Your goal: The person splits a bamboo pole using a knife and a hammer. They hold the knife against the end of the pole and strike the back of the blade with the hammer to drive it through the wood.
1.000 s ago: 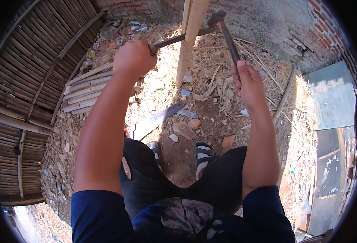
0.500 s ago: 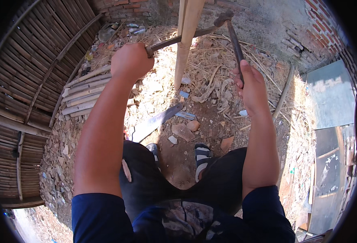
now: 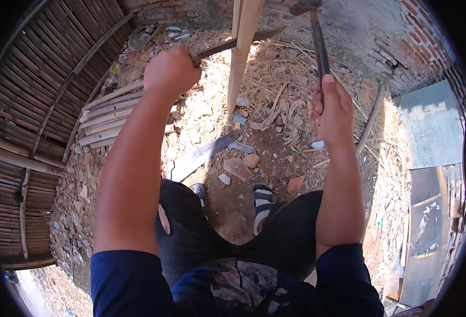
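Note:
My left hand (image 3: 172, 72) is closed round the handle of a machete (image 3: 267, 34), whose dark blade runs to the right through a split in an upright bamboo pole (image 3: 238, 79). The pole's two halves stand slightly apart above the blade, and its lower end rests near the ground. In my right hand (image 3: 334, 108) is a hammer (image 3: 319, 45) with a dark handle. Its head is raised beyond and to the right of the blade's tip, apart from it.
A handsaw (image 3: 201, 155) lies on the ground near my feet, beside broken brick pieces (image 3: 238, 169). Several cut bamboo lengths (image 3: 111, 119) are stacked at the left by a slatted bamboo wall (image 3: 42, 84). A brick wall (image 3: 349, 31) stands behind; panels (image 3: 434, 124) lean at the right.
My right hand has lifted the hammer up and to the right, off the machete's tip. My left hand and the blade have risen very slightly.

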The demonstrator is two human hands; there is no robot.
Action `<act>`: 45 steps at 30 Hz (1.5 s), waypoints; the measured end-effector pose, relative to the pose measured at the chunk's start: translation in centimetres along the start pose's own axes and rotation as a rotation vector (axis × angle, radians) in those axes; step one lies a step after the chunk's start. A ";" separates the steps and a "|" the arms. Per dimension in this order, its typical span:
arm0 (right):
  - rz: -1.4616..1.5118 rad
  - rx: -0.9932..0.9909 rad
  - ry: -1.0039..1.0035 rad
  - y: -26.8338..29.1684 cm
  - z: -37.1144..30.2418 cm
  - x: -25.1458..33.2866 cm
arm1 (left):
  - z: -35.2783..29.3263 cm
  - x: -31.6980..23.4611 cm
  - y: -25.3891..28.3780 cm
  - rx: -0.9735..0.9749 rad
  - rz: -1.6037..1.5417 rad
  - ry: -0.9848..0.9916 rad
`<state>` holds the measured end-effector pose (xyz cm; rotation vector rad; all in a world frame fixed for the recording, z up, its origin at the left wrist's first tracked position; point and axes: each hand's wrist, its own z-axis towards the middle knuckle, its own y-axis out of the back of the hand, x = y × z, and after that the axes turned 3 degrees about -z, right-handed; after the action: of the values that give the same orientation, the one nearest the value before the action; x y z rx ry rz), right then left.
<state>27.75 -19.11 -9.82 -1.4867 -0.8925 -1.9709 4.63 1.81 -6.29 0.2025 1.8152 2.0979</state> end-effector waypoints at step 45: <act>-0.066 0.139 -0.035 -1.3 1.0 -1.9 | -1.2 -0.2 0.0 -0.001 -0.019 -0.023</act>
<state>27.94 -17.51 -11.72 -1.4328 -1.0836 -1.8924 4.39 0.62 -6.50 0.2067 1.7956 2.0752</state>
